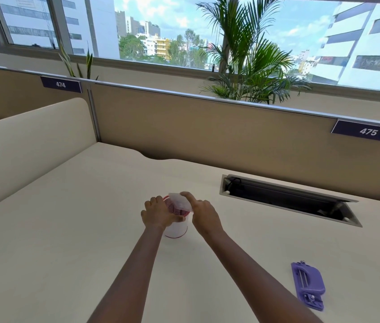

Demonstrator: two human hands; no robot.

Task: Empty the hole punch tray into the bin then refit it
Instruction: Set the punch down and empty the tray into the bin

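At the left of the frame a rounded cream partition panel [28, 136] stands along the edge of my desk [67, 241], whose top is smooth, matte and pale cream. A dark label reading 474 [61, 84] sits on the tan fabric divider [184, 122] in the upper left.

Just left of the frame's centre my left hand [158, 214] curls around the bin [176, 223], a small round container with white walls, a red rim and a red mesh inside; my fingers wrap its upper edge and my thumb presses its near side. Over the bin's mouth, tilted, is the hole punch tray [181, 201], a thin, flat, translucent white plastic piece. My right hand [204, 214] pinches it from the right, forefinger laid along its top edge.

Further right, a long rectangular cable slot [289, 199] with a metal frame and a dark interior is sunk into the desk. In the lower right lies the hole punch [308, 285], a purple plastic body turned underside up, well apart from the bin. A label reading 475 [368, 131] hangs at the upper right, below a feathery palm [249, 54].
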